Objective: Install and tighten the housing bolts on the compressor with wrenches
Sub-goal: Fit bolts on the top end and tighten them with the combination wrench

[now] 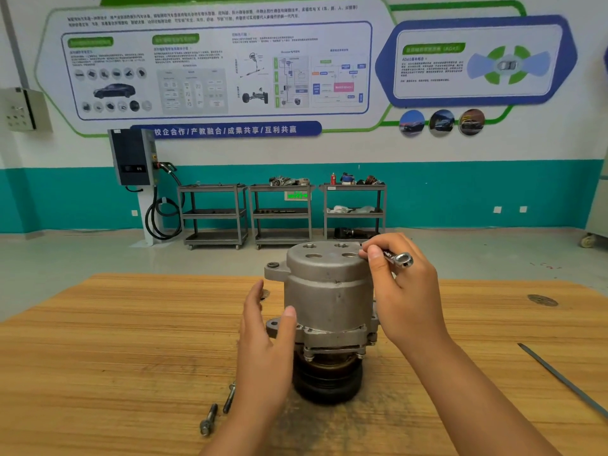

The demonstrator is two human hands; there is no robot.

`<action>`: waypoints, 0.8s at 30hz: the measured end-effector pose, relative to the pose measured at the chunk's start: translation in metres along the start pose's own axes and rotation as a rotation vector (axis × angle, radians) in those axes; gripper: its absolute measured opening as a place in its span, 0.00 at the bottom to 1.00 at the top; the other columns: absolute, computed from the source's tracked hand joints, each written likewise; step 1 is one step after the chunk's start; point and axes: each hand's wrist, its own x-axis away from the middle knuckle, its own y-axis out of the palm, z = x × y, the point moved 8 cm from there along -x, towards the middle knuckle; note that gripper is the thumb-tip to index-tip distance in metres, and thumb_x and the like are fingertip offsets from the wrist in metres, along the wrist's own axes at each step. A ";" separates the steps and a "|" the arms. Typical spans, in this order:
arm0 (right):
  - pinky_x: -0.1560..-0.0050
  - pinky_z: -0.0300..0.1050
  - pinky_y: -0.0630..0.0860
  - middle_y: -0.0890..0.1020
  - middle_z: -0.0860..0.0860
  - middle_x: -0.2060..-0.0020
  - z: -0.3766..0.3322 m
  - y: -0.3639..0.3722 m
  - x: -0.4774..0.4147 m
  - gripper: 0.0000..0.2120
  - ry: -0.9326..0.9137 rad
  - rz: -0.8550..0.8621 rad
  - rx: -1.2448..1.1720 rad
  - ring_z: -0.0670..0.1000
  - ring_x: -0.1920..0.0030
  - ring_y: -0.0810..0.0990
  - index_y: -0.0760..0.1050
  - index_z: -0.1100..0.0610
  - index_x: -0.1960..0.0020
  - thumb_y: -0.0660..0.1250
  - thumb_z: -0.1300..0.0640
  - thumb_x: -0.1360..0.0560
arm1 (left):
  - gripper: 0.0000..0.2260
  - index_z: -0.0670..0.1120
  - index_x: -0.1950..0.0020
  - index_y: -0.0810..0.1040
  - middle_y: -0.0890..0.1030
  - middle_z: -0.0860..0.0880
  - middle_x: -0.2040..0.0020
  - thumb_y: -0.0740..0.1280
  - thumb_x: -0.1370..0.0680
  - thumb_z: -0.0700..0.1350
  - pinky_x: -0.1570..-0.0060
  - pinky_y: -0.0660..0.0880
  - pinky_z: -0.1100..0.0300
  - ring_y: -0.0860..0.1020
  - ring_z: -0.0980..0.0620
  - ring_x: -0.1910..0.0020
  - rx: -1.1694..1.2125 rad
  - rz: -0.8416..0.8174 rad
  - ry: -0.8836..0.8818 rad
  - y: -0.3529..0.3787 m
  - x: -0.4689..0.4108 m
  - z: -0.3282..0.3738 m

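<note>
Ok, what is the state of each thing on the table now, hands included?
compressor: upright, pulley end down on table.
wrench: gripped by right hand, ring end free.
right hand: holding wrench beside compressor top.
left hand: open, at compressor's left side.
bolts: two, loose, lying on table.

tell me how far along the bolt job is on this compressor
Done: the compressor stands pulley-down on the table, and small flange bolts near its base look seated. In hand: the right hand pinches a wrench by the housing top, ring end free; the left hand rests open against its side. Left: two long bolts lie loose on the table, not yet installed or tightened.
</note>
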 end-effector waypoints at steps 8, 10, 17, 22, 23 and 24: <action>0.56 0.26 0.67 0.78 0.48 0.58 0.013 -0.002 -0.001 0.06 0.054 0.023 -0.009 0.42 0.53 0.75 0.74 0.55 0.55 0.60 0.61 0.21 | 0.35 0.64 0.25 0.49 0.75 0.62 0.48 0.67 0.23 0.48 0.58 0.67 0.70 0.75 0.68 0.52 -0.099 0.037 -0.028 0.000 0.003 -0.005; 0.54 0.29 0.69 0.78 0.47 0.57 0.018 -0.002 -0.001 0.07 0.102 0.031 -0.050 0.44 0.52 0.76 0.74 0.53 0.55 0.59 0.60 0.21 | 0.38 0.59 0.22 0.46 0.75 0.58 0.53 0.67 0.23 0.47 0.60 0.68 0.70 0.75 0.67 0.55 -0.110 0.072 -0.023 0.000 0.006 -0.005; 0.54 0.27 0.69 0.79 0.49 0.56 0.031 0.000 0.000 0.07 0.155 0.020 -0.095 0.42 0.52 0.76 0.74 0.54 0.54 0.58 0.58 0.20 | 0.19 0.58 0.36 0.66 0.73 0.57 0.61 0.64 0.22 0.41 0.63 0.70 0.73 0.74 0.61 0.63 -0.066 0.214 0.124 -0.009 0.014 0.012; 0.47 0.39 0.73 0.81 0.50 0.55 0.037 0.000 0.001 0.11 0.185 0.044 -0.193 0.45 0.50 0.78 0.74 0.50 0.57 0.58 0.60 0.19 | 0.06 0.49 0.45 0.75 0.80 0.52 0.54 0.64 0.21 0.45 0.62 0.74 0.56 0.79 0.51 0.58 -0.684 -0.018 -0.154 -0.039 -0.023 -0.033; 0.46 0.42 0.74 0.81 0.50 0.55 0.038 0.000 0.001 0.12 0.195 0.053 -0.211 0.46 0.49 0.78 0.74 0.49 0.58 0.58 0.60 0.19 | 0.09 0.47 0.42 0.75 0.81 0.50 0.49 0.65 0.21 0.48 0.56 0.76 0.55 0.80 0.49 0.52 -0.922 -0.178 -0.230 -0.042 -0.025 -0.049; 0.45 0.45 0.74 0.82 0.50 0.55 0.039 0.001 0.002 0.12 0.207 0.058 -0.227 0.47 0.49 0.79 0.74 0.49 0.58 0.58 0.60 0.19 | 0.12 0.47 0.40 0.75 0.80 0.49 0.44 0.65 0.21 0.50 0.50 0.77 0.55 0.79 0.48 0.48 -1.094 -0.298 -0.285 -0.046 -0.023 -0.062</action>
